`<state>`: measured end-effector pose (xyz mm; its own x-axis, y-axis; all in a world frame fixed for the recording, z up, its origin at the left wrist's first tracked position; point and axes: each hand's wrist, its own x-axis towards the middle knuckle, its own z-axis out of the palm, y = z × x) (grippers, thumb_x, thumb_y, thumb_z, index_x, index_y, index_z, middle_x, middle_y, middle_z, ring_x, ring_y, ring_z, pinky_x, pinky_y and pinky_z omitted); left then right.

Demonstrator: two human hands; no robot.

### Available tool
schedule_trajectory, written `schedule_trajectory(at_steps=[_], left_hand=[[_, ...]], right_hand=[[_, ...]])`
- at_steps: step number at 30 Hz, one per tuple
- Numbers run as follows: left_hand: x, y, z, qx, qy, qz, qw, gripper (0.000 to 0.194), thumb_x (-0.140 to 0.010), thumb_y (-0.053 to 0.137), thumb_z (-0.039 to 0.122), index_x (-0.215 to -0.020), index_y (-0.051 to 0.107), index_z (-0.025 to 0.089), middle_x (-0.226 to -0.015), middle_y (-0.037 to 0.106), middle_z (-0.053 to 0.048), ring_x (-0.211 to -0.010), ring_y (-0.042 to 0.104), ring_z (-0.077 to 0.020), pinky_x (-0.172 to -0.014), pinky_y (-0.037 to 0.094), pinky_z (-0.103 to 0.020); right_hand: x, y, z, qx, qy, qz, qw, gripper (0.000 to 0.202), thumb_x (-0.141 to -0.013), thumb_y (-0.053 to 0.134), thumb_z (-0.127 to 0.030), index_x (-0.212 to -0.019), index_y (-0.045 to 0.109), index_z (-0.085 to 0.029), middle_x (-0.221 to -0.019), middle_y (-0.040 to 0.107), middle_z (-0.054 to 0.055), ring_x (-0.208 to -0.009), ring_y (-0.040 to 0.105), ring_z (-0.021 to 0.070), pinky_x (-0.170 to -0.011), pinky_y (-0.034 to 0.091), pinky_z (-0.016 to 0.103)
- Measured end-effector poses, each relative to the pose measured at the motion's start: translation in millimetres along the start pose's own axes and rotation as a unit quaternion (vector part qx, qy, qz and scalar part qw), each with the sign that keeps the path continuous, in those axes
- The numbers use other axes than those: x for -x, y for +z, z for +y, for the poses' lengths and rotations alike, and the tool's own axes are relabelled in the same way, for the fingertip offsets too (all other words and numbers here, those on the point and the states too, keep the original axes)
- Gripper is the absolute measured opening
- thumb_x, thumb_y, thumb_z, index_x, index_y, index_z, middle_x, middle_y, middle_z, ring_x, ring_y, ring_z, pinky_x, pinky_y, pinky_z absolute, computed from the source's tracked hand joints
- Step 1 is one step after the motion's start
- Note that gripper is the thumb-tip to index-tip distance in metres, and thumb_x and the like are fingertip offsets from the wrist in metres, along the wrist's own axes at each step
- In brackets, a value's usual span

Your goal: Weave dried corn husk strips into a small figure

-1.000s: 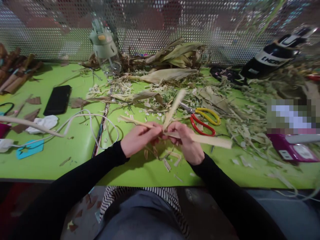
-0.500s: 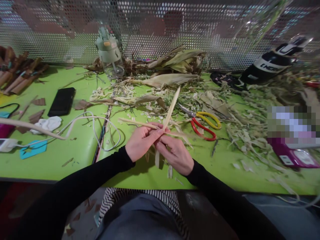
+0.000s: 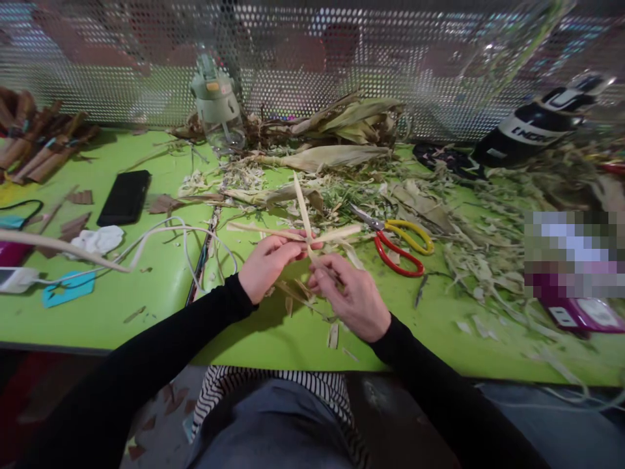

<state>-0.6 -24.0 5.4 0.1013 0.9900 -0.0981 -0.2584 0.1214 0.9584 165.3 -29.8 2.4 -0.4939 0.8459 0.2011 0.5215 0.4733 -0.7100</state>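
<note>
Now the left hand (image 3: pixel 266 264) pinches the pale strips (image 3: pixel 303 207) where they cross above the green table (image 3: pixel 156 283), and the right hand (image 3: pixel 350 296), seemingly pinching one end, is farther off, so the crossing shows.

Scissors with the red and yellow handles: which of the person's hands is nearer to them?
Right. The right hand is below and to the left of the scissors in the picture; the left hand is farther left, holding pale strips.
</note>
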Motion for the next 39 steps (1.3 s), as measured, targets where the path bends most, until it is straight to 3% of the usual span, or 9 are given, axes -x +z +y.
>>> schedule_trajectory(at_steps=[6, 11, 14, 20, 23, 26, 30, 35, 39], left_hand=[[-5, -4.4, 1, -0.053, -0.022, -0.014, 0.998, 0.013, -0.077, 0.06, 0.021, -0.088, 0.059, 0.012, -0.082, 0.068, -0.004, -0.081, 0.064, -0.0131, -0.083, 0.048, -0.03], [-3, -4.4, 4, -0.119, -0.069, -0.087, 0.987, 0.011, -0.079, 0.058, 0.017, -0.088, 0.058, 0.011, -0.08, 0.064, -0.002, -0.076, 0.062, -0.0112, -0.079, 0.048, -0.028], [0, -2.5, 5, -0.087, -0.089, -0.124, 0.984, 0.006, -0.079, 0.055, 0.012, -0.085, 0.056, 0.012, -0.077, 0.063, -0.001, -0.075, 0.062, -0.0102, -0.081, 0.048, -0.028], [4, -0.1, 4, -0.068, -0.081, -0.16, 0.981, 0.013, -0.075, 0.064, 0.017, -0.084, 0.056, 0.012, -0.076, 0.066, -0.003, -0.074, 0.063, -0.0121, -0.075, 0.05, -0.028], [2, -1.8, 3, -0.041, -0.088, -0.132, 0.986, 0.017, -0.074, 0.067, 0.018, -0.086, 0.057, 0.011, -0.074, 0.066, -0.003, -0.069, 0.063, -0.0112, -0.07, 0.05, -0.027], [-2, -5.0, 4, 0.008, -0.069, -0.058, 0.996, 0.018, -0.075, 0.067, 0.02, -0.089, 0.058, 0.011, -0.075, 0.068, -0.003, -0.07, 0.064, -0.0109, -0.071, 0.052, -0.027], [-5, -7.5, 4, 0.041, -0.054, 0.007, 0.998, 0.016, -0.079, 0.062, 0.018, -0.092, 0.059, 0.011, -0.075, 0.067, -0.003, -0.073, 0.065, -0.0104, -0.075, 0.052, -0.027], [-2, -5.1, -2, -0.127, -0.012, -0.008, 0.992, 0.015, -0.08, 0.059, 0.024, -0.089, 0.056, 0.012, -0.073, 0.064, -0.001, -0.067, 0.06, -0.0102, -0.07, 0.05, -0.027], [5, -2.8, -3, -0.334, 0.058, -0.063, 0.939, 0.016, -0.083, 0.054, 0.029, -0.087, 0.058, 0.015, -0.073, 0.064, -0.001, -0.066, 0.058, -0.0125, -0.07, 0.048, -0.029]], right_hand=[[-1, 3, 3, 0.16, -0.086, 0.048, 0.982, 0.019, -0.093, 0.045, -0.028, -0.091, 0.06, -0.017, -0.078, 0.068, 0.006, -0.063, 0.06, 0.0155, -0.056, 0.039, 0.026], [-2, -11, 2, 0.027, -0.049, 0.141, 0.988, 0.013, -0.084, 0.064, -0.032, -0.081, 0.06, -0.019, -0.073, 0.066, 0.001, -0.059, 0.06, 0.0122, -0.056, 0.048, 0.025], [-3, -15, 2, -0.046, -0.015, 0.143, 0.988, 0.014, -0.08, 0.067, -0.031, -0.08, 0.059, -0.02, -0.072, 0.065, -0.001, -0.06, 0.061, 0.0115, -0.056, 0.05, 0.024], [-5, -11, 5, -0.063, 0.003, 0.14, 0.988, 0.016, -0.08, 0.068, -0.032, -0.08, 0.057, -0.02, -0.075, 0.062, -0.001, -0.064, 0.06, 0.0114, -0.059, 0.052, 0.025], [-6, -11, 10, -0.097, 0.037, 0.141, 0.985, 0.028, -0.077, 0.07, -0.037, -0.094, 0.055, -0.021, -0.083, 0.064, 0.0, -0.072, 0.064, 0.0142, -0.065, 0.055, 0.029], [-7, -12, 16, -0.137, 0.075, 0.111, 0.981, 0.045, -0.077, 0.07, -0.04, -0.113, 0.049, -0.022, -0.091, 0.067, 0.002, -0.084, 0.066, 0.0176, -0.074, 0.056, 0.034], [-7, -13, 15, -0.071, 0.052, 0.112, 0.99, 0.026, -0.082, 0.064, -0.037, -0.101, 0.058, -0.02, -0.083, 0.068, 0.002, -0.072, 0.065, 0.0157, -0.063, 0.054, 0.03], [-7, -14, 3, 0.017, -0.099, 0.108, 0.989, 0.004, -0.082, 0.064, -0.023, -0.081, 0.065, -0.02, -0.077, 0.069, 0.002, -0.07, 0.063, 0.0147, -0.067, 0.052, 0.029], [-7, -13, 1, -0.052, -0.072, 0.073, 0.993, 0.005, -0.082, 0.063, -0.022, -0.085, 0.066, -0.019, -0.082, 0.071, 0.002, -0.073, 0.066, 0.0148, -0.07, 0.053, 0.029]])
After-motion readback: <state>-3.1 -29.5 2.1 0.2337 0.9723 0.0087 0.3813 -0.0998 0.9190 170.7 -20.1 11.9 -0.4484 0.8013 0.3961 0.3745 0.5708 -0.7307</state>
